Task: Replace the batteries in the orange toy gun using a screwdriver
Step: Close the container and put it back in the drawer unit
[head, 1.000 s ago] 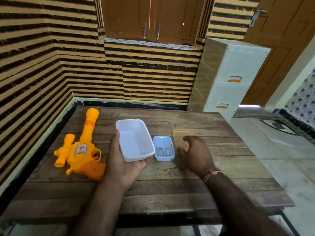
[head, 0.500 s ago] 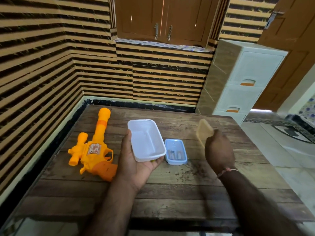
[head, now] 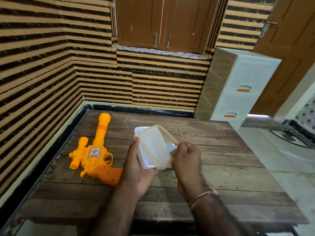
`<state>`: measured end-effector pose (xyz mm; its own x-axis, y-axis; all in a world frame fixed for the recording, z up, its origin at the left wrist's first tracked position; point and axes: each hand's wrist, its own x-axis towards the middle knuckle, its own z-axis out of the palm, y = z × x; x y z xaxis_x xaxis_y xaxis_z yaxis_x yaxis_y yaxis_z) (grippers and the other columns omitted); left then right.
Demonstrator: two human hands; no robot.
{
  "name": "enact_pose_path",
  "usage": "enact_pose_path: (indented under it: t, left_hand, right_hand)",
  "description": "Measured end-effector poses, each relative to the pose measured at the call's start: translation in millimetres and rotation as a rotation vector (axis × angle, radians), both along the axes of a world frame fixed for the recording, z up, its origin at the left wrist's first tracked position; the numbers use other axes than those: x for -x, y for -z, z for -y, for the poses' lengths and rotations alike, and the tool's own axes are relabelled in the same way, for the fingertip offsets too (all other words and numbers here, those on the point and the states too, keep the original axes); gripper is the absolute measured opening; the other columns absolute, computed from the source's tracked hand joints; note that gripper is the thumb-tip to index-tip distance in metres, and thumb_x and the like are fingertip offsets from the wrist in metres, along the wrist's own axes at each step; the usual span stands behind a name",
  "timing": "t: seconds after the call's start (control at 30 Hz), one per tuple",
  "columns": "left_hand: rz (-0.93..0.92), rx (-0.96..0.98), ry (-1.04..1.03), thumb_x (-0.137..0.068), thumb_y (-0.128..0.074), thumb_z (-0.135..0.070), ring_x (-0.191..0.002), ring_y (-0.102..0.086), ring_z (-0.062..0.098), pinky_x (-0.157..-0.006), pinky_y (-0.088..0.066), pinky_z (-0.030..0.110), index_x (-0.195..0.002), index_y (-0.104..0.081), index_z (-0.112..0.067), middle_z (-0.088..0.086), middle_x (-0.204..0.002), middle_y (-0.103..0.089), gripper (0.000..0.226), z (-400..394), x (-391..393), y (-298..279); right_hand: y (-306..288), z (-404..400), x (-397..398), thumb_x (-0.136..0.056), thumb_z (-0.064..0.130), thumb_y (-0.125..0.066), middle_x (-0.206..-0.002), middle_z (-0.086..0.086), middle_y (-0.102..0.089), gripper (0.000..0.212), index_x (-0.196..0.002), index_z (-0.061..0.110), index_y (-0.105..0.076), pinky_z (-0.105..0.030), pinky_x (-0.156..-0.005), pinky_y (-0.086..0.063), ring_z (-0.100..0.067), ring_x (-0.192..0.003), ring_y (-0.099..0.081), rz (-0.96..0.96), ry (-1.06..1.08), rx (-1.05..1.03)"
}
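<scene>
From the head view we see the smooth plastic toy gun (head: 95, 150) lying on the plank table (head: 221, 150), left of both hands, barrel pointing away, grip nearest our left hand (head: 136, 169), which holds a white tub (head: 148, 160); our right hand (head: 187, 160) apparently pinches its yellow-rimmed lid (head: 157, 145).

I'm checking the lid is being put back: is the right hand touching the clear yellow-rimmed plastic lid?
Touching. The head view shows the right hand pinching the clear yellow-rimmed plastic lid at its near right edge, over the white plastic container.
</scene>
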<state>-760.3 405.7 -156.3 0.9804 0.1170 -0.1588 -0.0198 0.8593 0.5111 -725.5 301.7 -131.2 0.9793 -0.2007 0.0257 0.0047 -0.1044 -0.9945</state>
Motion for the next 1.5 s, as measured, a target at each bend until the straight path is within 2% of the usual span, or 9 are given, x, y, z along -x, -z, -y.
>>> enact_pose_path:
  t: [0.17, 0.5, 0.67, 0.83, 0.93, 1.03, 1.17, 1.37, 1.5]
  left_hand:
    - [0.022, -0.029, -0.014, -0.094, -0.049, -0.050, -0.125, -0.054, 0.037, -0.097, -0.046, 0.051, -0.137, -0.055, -0.018, 0.018, -0.135, -0.059, 0.055, 4.1, -1.3, -1.0]
    - [0.052, -0.104, -0.044, -0.098, -0.040, -0.050, -0.114, -0.064, 0.031, -0.091, -0.050, 0.042, -0.135, -0.055, -0.011, 0.019, -0.127, -0.064, 0.056, 13.6, 5.2, -8.5]
    - [0.049, -0.117, -0.039, -0.096, -0.037, -0.051, -0.121, -0.061, 0.031, -0.097, -0.048, 0.042, -0.139, -0.052, -0.012, 0.018, -0.131, -0.063, 0.060, 17.0, 5.6, -7.2]
    - [0.005, -0.176, -0.036, -0.101, -0.034, -0.044, -0.116, -0.064, 0.028, -0.094, -0.048, 0.040, -0.137, -0.053, -0.008, 0.017, -0.126, -0.066, 0.054, 16.7, 4.4, -4.3]
    - [-0.005, -0.249, -0.048, -0.096, -0.040, -0.041, -0.112, -0.065, 0.027, -0.090, -0.050, 0.038, -0.132, -0.057, -0.007, 0.018, -0.123, -0.067, 0.052, 17.8, 3.5, -3.5]
    - [-0.033, -0.323, -0.068, -0.097, -0.039, -0.041, -0.107, -0.068, 0.025, -0.085, -0.051, 0.037, -0.124, -0.063, -0.011, 0.014, -0.116, -0.071, 0.047, 18.7, 1.4, -2.9]
    - [-0.085, -0.433, -0.147, -0.087, -0.036, -0.063, -0.101, -0.071, 0.022, -0.083, -0.053, 0.036, -0.120, -0.065, -0.017, 0.008, -0.109, -0.075, 0.064, 19.9, -0.1, -7.8]
    - [-0.354, -0.827, -0.313, -0.096, -0.039, -0.061, -0.082, -0.068, 0.021, -0.070, -0.056, 0.037, -0.092, -0.064, -0.022, 0.002, -0.090, -0.071, 0.047, 15.5, -4.2, -6.8]
    - [-0.343, -1.026, -0.323, -0.101, -0.039, -0.052, -0.073, -0.064, 0.018, -0.059, -0.046, 0.027, -0.078, -0.062, -0.019, -0.001, -0.076, -0.067, 0.046, 10.3, -1.3, -10.9]
  right_hand:
    - [1.3, 1.4, 3.1, -0.093, 0.022, -0.051, -0.079, -0.008, -0.070, 0.023, -0.086, 0.010, -0.069, -0.036, -0.067, -0.051, -0.028, -0.075, -0.063, 0.134, 0.052, 0.274]
    - [13.9, -3.0, 4.4, -0.098, 0.027, -0.047, -0.058, -0.002, -0.058, 0.040, -0.060, 0.017, -0.056, -0.027, -0.052, -0.036, -0.019, -0.055, -0.052, 0.076, 0.031, 0.289]
    - [8.7, -4.9, 4.4, -0.096, 0.026, -0.048, -0.065, -0.014, -0.065, 0.041, -0.065, 0.003, -0.062, -0.037, -0.059, -0.048, -0.031, -0.064, -0.061, 0.076, 0.045, 0.324]
    - [9.1, -3.9, 6.3, -0.094, 0.039, -0.049, -0.066, -0.004, -0.061, 0.039, -0.067, 0.012, -0.056, -0.028, -0.058, -0.041, -0.024, -0.065, -0.058, 0.014, 0.002, 0.297]
    - [15.2, -7.8, 6.2, -0.083, 0.059, -0.046, -0.075, -0.003, -0.067, 0.049, -0.075, 0.014, -0.062, -0.042, -0.065, -0.058, -0.024, -0.073, -0.066, -0.043, -0.027, 0.227]
    - [17.7, -6.2, 5.9, -0.087, 0.053, -0.051, -0.082, -0.001, -0.067, 0.037, -0.083, 0.018, -0.061, -0.049, -0.070, -0.060, -0.022, -0.079, -0.067, -0.092, -0.041, 0.161]
    - [14.8, -2.0, 8.8, -0.095, 0.044, -0.052, -0.095, -0.003, -0.064, 0.030, -0.103, 0.015, -0.052, -0.030, -0.069, -0.046, -0.019, -0.082, -0.060, -0.069, -0.054, 0.217]
    - [20.2, 1.4, 14.9, -0.098, 0.042, -0.047, -0.091, -0.005, -0.063, 0.026, -0.096, 0.016, -0.047, -0.029, -0.064, -0.041, -0.021, -0.077, -0.058, 0.039, -0.142, 0.396]
    - [20.5, 10.6, 1.3, -0.097, 0.060, -0.033, -0.091, -0.007, -0.071, 0.059, -0.088, 0.011, -0.065, -0.036, -0.076, -0.054, -0.023, -0.084, -0.067, -0.059, -0.285, 0.356]
